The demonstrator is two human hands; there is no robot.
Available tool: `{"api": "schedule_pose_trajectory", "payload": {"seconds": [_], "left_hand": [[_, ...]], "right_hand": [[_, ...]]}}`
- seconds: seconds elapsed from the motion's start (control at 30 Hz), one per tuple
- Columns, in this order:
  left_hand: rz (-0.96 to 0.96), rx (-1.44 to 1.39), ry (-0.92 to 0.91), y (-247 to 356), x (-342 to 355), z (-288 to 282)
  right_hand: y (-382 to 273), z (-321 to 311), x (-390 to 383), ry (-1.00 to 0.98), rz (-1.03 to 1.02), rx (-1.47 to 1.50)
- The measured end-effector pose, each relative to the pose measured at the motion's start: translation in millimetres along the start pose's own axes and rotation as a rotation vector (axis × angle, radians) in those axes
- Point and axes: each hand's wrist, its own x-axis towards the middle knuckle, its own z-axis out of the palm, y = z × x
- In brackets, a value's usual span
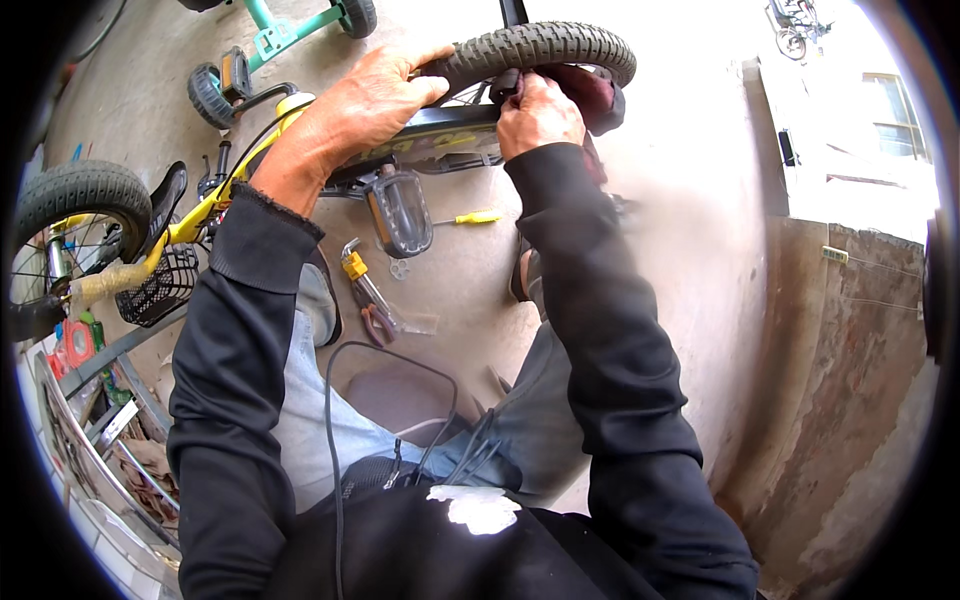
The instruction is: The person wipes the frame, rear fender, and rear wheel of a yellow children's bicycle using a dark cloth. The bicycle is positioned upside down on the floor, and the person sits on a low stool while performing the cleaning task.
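A small bicycle lies in front of me, its knobby black tyre (540, 45) turned up at the top of the view. My left hand (370, 105) grips the wheel at the tyre's left side, fingers and thumb on the rubber. Inside the wheel's rim, my right hand (541, 118) is closed on a dark reddish cloth (592, 95), bunched against the wheel; its fingertips are partly hidden. Beneath both hands runs a dark chain guard (440, 143). A black pedal with an amber reflector (402, 213) hangs just below it.
On the concrete floor lie a yellow-handled screwdriver (478, 217), a hex key set in a yellow holder (366, 279) and pliers (378, 325). The yellow frame (200, 218) and another wheel (85, 200) extend left. A teal wheeled frame (285, 35) stands behind; a worn wall (850, 370) is right.
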Motion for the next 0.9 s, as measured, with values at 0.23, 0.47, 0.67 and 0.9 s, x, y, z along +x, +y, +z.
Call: {"api": "schedule_pose_trajectory", "payload": {"seconds": [0.23,0.47,0.67,0.9], "left_hand": [[-0.088,-0.031,-0.116,7.0,0.6,-7.3],[-0.070,-0.083,-0.116,17.9,-0.7,-6.5],[-0.035,-0.089,-0.129,16.7,2.5,-7.6],[-0.032,-0.003,-0.106,17.7,3.9,-5.1]], "right_hand": [[-4.4,-17.6,-3.2,-0.185,0.026,0.007],[1.1,-18.5,5.8,-0.349,0.082,-0.134],[3.7,-22.9,-12.2,-0.194,-0.036,-0.046],[4.7,-8.6,-5.0,-0.242,-0.018,-0.135]]}}
